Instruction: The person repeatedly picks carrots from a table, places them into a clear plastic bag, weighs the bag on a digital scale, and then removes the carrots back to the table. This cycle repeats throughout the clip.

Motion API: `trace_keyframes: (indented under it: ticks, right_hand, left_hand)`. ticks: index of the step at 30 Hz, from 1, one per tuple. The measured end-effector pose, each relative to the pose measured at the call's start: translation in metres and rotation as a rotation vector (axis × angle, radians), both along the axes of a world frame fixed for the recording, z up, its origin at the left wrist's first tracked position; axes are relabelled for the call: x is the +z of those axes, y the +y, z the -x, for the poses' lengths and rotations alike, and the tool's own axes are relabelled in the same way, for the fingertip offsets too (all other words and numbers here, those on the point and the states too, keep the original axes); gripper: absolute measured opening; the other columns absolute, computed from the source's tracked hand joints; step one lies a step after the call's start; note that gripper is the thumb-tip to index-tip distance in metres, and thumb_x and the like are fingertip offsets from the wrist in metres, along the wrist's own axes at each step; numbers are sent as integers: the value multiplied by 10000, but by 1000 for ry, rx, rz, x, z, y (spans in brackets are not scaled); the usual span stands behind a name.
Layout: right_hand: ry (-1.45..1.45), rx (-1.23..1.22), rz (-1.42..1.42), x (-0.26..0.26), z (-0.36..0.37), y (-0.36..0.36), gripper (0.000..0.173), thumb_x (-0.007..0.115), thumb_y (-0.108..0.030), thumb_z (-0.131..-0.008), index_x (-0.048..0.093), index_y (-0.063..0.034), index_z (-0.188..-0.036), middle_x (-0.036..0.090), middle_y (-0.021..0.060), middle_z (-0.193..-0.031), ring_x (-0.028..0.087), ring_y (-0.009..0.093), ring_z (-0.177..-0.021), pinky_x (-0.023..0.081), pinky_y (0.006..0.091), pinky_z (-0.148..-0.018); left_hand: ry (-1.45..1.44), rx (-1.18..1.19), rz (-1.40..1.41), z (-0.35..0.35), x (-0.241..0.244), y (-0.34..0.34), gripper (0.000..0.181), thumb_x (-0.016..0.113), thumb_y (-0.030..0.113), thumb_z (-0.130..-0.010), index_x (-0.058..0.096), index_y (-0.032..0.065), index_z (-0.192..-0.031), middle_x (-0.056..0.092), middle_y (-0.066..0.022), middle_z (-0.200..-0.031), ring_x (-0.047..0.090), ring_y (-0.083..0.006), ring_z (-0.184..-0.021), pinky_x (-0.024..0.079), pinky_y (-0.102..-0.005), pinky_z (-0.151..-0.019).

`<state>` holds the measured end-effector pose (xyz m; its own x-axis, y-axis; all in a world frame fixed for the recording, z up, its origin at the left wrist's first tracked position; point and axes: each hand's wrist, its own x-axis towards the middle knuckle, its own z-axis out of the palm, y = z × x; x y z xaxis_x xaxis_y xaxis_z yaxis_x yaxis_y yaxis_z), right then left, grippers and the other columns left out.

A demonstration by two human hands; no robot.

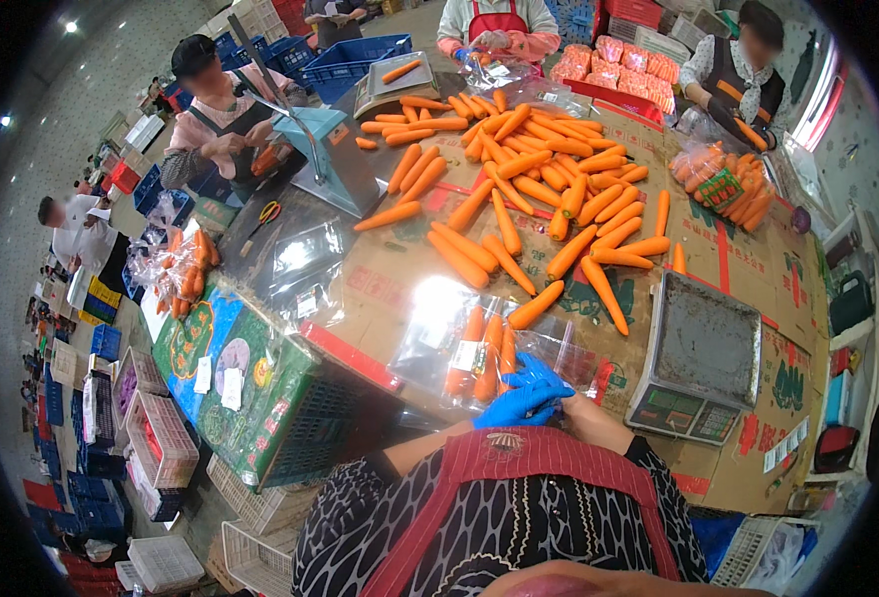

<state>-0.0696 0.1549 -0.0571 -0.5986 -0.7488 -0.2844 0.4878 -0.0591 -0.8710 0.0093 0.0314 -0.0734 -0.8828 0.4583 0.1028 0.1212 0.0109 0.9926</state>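
My left hand [514,404] and my right hand [535,372], both in blue gloves, overlap close to my body at the table's near edge. The left lies across in front of the right, so part of the right is hidden. What either holds cannot be made out. Just beyond and to their left lies a clear plastic bag [460,383] with a white label and three carrots [493,347] inside. The right fingertips are at the bag's right side. One loose carrot [535,304] lies past the bag, with a large pile of carrots [551,157] farther back.
A digital scale [704,339] stands at right on the cardboard-covered table [786,298]. Empty clear bags [309,272], scissors [266,216] and a blue metal stand [338,160] are left. Filled carrot bags [723,186] sit far right. Co-workers [234,119] stand around the table.
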Motion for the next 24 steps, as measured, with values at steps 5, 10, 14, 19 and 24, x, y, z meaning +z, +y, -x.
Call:
trace_keyframes:
  ticks: [5,10,14,19,24]
  right_hand:
    - [150,43,-88,-14,5,0,543,590,-271,-958,404,-6,-1394,603,130,-1208,629,195,-1037,543,315,-833]
    - [-283,-134,-253,11,-2,-9,411,481,-292,-1009,475,-17,-1315,635,105,-1109,643,186,-953,551,319,-786]
    - [-424,-96,-122,-42,12,5,317,477,-269,-997,544,-74,-1238,642,87,-1079,632,200,-954,541,343,-811]
    - [-492,-165,-152,29,1,-10,246,472,-236,-992,577,-97,-1167,639,74,-1028,637,186,-900,545,328,-772]
    - [-453,-112,-32,1,2,-9,257,457,-262,-1000,573,-107,-1170,633,72,-980,634,169,-830,542,298,-694]
  left_hand:
    - [314,117,109,-4,45,-1,487,723,74,-858,574,176,-1311,624,-99,-990,600,-172,-789,523,-309,-717]
    - [163,133,62,2,-31,-11,479,719,144,-867,562,160,-1319,621,-153,-1143,624,-285,-1031,519,-389,-884]
    - [173,130,269,15,11,-29,511,698,144,-854,546,152,-1342,577,-176,-1255,578,-356,-1140,489,-429,-955]
    - [645,305,557,10,20,-30,593,706,119,-787,542,156,-1355,596,-166,-1203,595,-377,-1068,497,-431,-928]
    - [454,334,465,8,24,-28,604,721,127,-749,568,207,-1328,629,-159,-1082,613,-384,-972,513,-419,-851]
